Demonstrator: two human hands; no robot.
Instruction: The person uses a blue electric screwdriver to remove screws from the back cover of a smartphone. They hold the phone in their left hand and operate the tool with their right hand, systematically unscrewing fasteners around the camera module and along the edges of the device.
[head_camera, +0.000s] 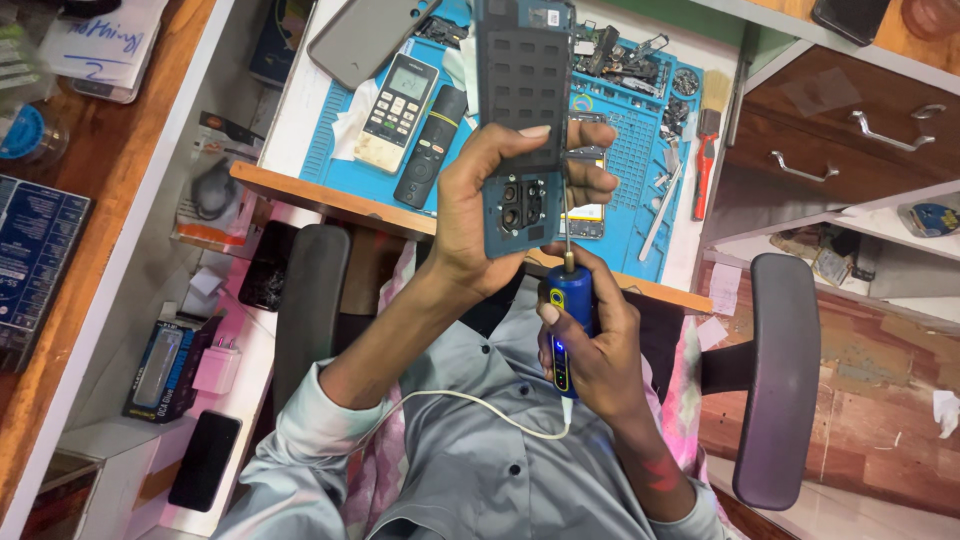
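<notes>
The left hand (480, 215) is gripping an opened phone (522, 110) upright above the worktop (300, 120), while the right hand (590, 350) is closed around a blue electric screwdriver (570, 310) touching its lower edge

1. A white-topped work desk with an orange-brown wooden edge (300, 190) runs across the upper middle of the view.
2. A blue rubber work mat with ridged trays (640, 130) covers most of that desk top.
3. To the right stands a brown wooden drawer unit with curved metal handles (850, 120).
4. A black padded office chair shows two armrests (775, 380), one on each side of the seat.
5. On the left, a white shelf unit with brown wooden surfaces (110, 200) holds small boxes and packets.
6. The reddish-brown patchy stone floor (860, 420) lies at the lower right.
7. The light is even and bright, with soft shadows.
</notes>
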